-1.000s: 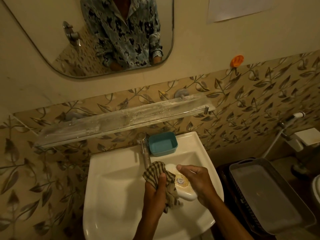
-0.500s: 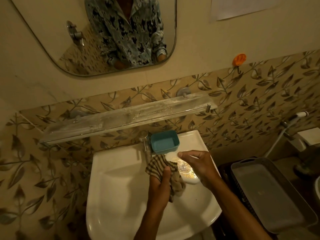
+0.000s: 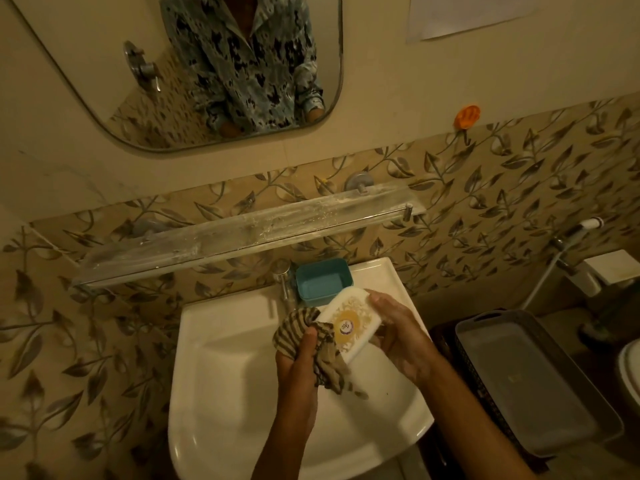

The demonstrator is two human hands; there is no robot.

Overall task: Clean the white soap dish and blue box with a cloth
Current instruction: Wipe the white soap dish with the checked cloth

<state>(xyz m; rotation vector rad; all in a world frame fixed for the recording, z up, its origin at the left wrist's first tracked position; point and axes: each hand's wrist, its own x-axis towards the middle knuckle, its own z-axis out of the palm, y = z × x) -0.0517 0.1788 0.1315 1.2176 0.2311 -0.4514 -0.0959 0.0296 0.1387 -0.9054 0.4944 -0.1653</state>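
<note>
My right hand (image 3: 398,327) gripped the white soap dish (image 3: 349,323), slanted toward the blue box (image 3: 323,280); left hand (image 3: 298,358) clutched the cloth (image 3: 304,323).

A home bathroom. A white washbasin (image 3: 225,358) is fixed to the wall, with a tap (image 3: 284,282) at its back edge. Above it are a glass shelf (image 3: 242,233) and a mirror (image 3: 104,81), behind it leaf-patterned tiles (image 3: 485,202), and to its right a hand spray (image 3: 588,225) on a hose.
</note>
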